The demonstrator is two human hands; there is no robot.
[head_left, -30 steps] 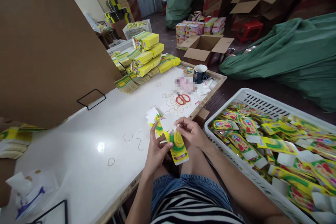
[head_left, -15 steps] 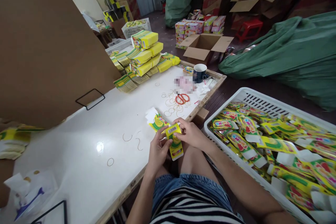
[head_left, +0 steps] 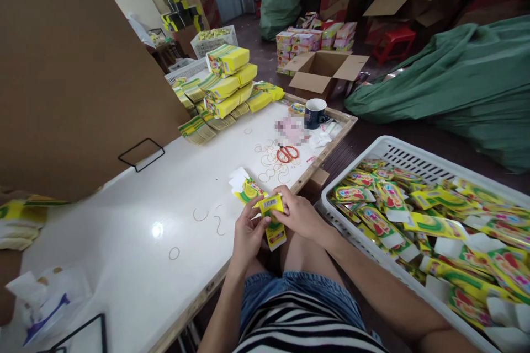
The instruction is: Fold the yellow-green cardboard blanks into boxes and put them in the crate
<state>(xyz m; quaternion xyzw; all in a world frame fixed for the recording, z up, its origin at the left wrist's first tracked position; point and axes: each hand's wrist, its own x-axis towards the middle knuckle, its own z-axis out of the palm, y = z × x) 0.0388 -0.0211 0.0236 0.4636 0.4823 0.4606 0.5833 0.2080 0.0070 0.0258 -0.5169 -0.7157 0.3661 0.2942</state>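
A small yellow and green carton [head_left: 275,233] with a barcode on its upper part is held between both hands above my lap, at the table's edge. My left hand [head_left: 249,226] grips its left side, fingers behind and thumb in front. On the right, my right hand [head_left: 296,210] pinches its upper right side. Just behind my left hand, a yellow carton piece [head_left: 248,187] with white flaps lies on the white table [head_left: 136,231]. A white basket [head_left: 408,157] full of flat yellow cartons [head_left: 389,198] stands to my right.
Red-handled scissors [head_left: 287,154], rubber bands and a dark mug [head_left: 316,114] are at the table's far right. Stacked yellow packs [head_left: 229,83] stand at the back beside a large cardboard panel [head_left: 83,66]. An open box [head_left: 323,69] and green sacks [head_left: 455,77] lie beyond.
The carton has tilted slightly in my hands, and its barcode end has shifted a little up and left. Both hands keep their hold.
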